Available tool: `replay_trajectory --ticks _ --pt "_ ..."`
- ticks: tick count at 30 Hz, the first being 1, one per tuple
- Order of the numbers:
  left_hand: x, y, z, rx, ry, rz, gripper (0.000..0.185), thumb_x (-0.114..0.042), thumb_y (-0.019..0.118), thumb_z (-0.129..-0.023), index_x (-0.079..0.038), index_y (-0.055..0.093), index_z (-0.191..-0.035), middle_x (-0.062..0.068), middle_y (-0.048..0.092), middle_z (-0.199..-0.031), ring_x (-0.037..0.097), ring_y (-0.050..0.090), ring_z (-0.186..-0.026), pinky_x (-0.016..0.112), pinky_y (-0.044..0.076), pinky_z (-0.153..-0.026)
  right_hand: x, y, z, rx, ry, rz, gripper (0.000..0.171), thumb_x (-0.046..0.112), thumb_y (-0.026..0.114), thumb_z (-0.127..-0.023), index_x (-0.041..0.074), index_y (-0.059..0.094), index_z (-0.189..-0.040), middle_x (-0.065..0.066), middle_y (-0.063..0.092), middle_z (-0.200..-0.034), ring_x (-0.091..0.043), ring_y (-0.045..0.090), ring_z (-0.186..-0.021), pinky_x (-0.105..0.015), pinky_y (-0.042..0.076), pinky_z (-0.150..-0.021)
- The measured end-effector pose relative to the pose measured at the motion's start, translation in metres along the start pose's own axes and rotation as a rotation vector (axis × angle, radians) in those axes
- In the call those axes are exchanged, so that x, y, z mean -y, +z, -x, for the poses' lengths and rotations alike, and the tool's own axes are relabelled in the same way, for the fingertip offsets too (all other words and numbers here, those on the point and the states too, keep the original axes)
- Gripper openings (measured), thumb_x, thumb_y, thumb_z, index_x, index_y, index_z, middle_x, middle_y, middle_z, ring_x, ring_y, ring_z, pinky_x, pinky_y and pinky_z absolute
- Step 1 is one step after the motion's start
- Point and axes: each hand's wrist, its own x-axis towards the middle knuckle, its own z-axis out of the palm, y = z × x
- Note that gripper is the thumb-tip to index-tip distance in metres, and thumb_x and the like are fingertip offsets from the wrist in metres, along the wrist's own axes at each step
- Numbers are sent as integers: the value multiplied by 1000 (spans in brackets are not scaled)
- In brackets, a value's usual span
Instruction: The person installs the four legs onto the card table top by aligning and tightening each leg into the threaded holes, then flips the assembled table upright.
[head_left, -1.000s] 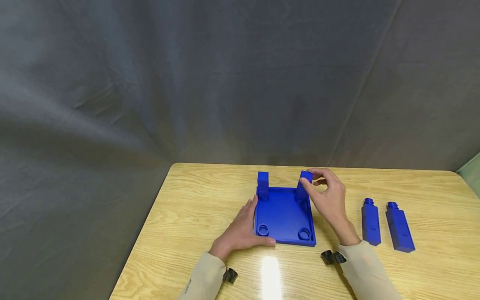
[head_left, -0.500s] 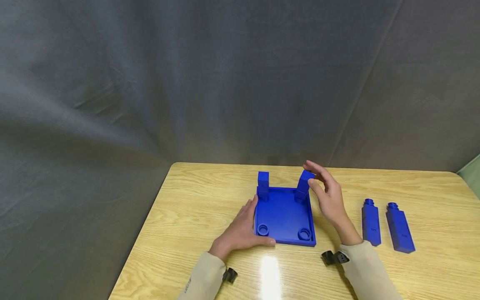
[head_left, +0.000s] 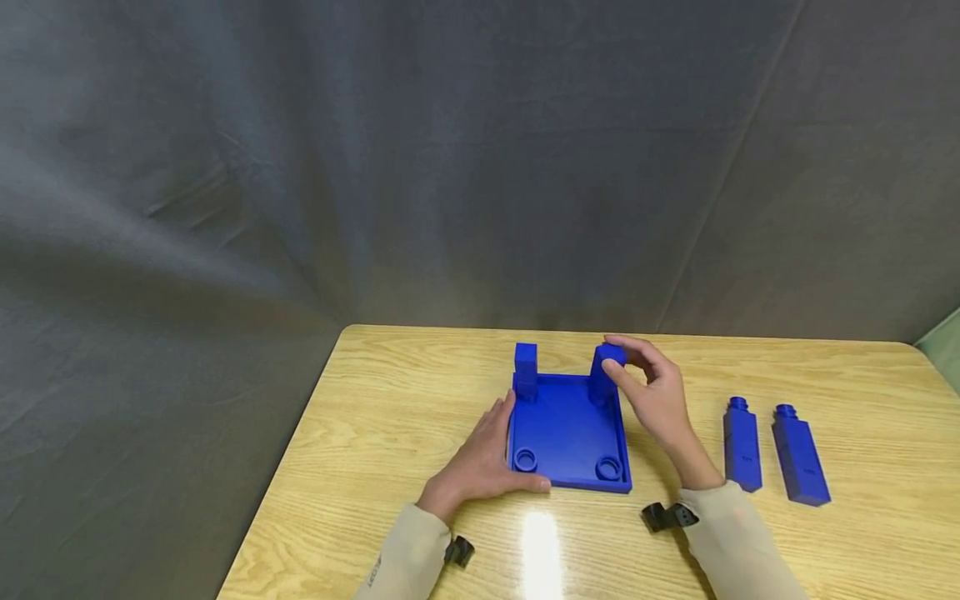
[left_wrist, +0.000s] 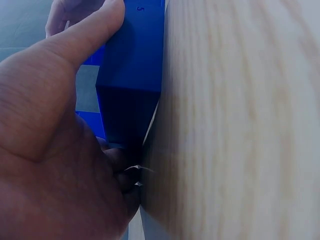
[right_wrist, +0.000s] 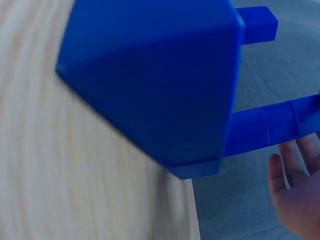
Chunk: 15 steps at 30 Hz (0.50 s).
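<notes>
A blue square base [head_left: 568, 429] lay flat on the wooden table [head_left: 390, 417], just below the centre of the head view. Two blue posts stood upright in its far corners: one at the upper left of the base [head_left: 526, 371], the other at the upper right [head_left: 606, 372]. Two round sockets at the near corners, left [head_left: 526, 459] and right [head_left: 608, 468], were unfilled.

The left hand [head_left: 480, 462] rested against the base's left edge, fingers extended along the side and thumb laid on the near rim; it braced rather than clenched. The right hand [head_left: 651, 392] was curled around the top of the upper-right post, thumb and fingertips pinching it.

Two more blue posts [head_left: 741, 444] [head_left: 799, 454] lay flat side by side at the right of the frame, well apart from the base.

Judgement: the post appeared to be at the seating stage. Sound practice would be to press straight down along the post's axis, keep it vertical, and maintain the left-hand brace so the base does not slide
</notes>
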Motion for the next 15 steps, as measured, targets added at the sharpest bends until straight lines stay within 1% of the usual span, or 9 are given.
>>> replay_trajectory --ticks 4,7,9,11,12,15 --pt "1 0 0 -3 10 4 142 -58 95 -81 -18 2 -181 9 11 -187 32 10 -172 59 21 -136 2 5 1 -79 34 80 29 -5 81 -97 -5 76 -126 -7 76 -121 -4 68 -103 -19 54 -96" --pt "1 0 0 -4 17 7 142 -57 95 -81 -18 2 -181 8 11 -187 32 9 -172 58 20 -137 3 7 2 -113 39 107 28 -4 84 -95 -4 76 -121 1 75 -115 -4 67 -101 -21 54 -95" --pt "1 0 1 -4 19 8 142 -58 95 -81 -18 2 -181 8 11 -187 31 9 -172 57 19 -137 3 8 2 -123 37 99 28 -5 84 -94 -4 76 -121 6 74 -112 -4 67 -100 -21 54 -94" --pt "1 0 1 -2 20 9 142 -58 95 -81 -18 2 -181 8 11 -187 31 9 -172 57 19 -138 3 8 2 -124 26 86 32 -7 84 -94 -4 76 -125 9 71 -111 -4 67 -100 -21 54 -94" --pt "1 0 1 -3 20 10 142 -58 95 -81 -18 2 -181 9 11 -187 31 9 -172 57 19 -138 3 8 1 -121 16 75 35 -8 83 -94 -4 75 -128 8 71 -111 -4 67 -100 -20 54 -94" --pt "1 0 1 -2 12 9 142 -59 95 -81 -18 2 -181 9 11 -187 31 10 -172 58 20 -137 2 8 0 -84 -26 -21 40 -11 74 -100 -8 68 -139 2 74 -118 -8 68 -108 -20 53 -96"
